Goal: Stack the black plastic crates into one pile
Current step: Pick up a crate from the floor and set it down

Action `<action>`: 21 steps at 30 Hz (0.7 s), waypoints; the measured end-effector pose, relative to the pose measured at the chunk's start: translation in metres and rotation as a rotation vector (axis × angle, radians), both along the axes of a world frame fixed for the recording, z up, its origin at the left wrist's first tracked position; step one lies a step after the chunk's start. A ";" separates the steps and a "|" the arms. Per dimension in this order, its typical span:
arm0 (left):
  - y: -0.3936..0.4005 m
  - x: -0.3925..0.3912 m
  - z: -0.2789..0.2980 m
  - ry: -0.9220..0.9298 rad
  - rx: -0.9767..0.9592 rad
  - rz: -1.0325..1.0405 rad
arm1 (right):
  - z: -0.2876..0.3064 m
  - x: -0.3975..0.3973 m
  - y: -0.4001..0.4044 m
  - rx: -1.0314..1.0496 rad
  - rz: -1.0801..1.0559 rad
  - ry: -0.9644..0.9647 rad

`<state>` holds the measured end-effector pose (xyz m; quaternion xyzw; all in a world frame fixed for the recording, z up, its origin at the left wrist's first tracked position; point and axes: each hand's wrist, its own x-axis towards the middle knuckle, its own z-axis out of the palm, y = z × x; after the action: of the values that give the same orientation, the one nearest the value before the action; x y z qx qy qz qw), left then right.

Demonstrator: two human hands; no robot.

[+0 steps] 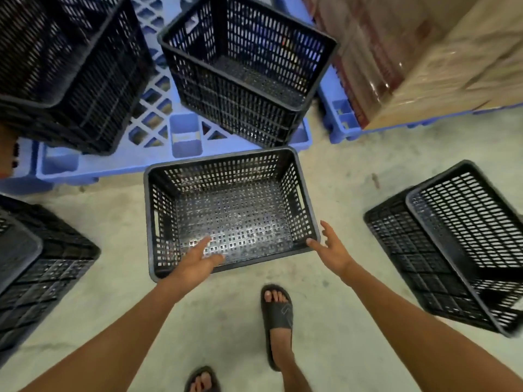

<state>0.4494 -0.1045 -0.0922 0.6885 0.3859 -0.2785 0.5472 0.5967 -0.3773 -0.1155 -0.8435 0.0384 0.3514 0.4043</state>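
Reaching for the floor crate (230, 213), left hand (195, 263) and right hand (334, 250) (both spread wide, empty) should grip opposite rim corners evenly.

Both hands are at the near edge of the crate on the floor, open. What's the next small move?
Probably close both hands on the near rim of the floor crate. The left hand and right hand hover open there, neither with a grip yet, and the crate sits upright and empty, ready to lift.

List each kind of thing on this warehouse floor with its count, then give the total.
Black crates: 5
Blue pallets: 2
Sandals: 2
Total: 9
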 end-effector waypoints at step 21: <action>-0.367 0.180 0.038 -0.009 -0.076 -0.537 | 0.050 -0.059 -0.438 0.116 -1.032 0.162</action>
<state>0.6289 -0.4719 -0.0542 0.7462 0.1764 -0.4250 0.4810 0.5377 -0.8152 -0.0658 -0.6612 0.4605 0.1721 0.5668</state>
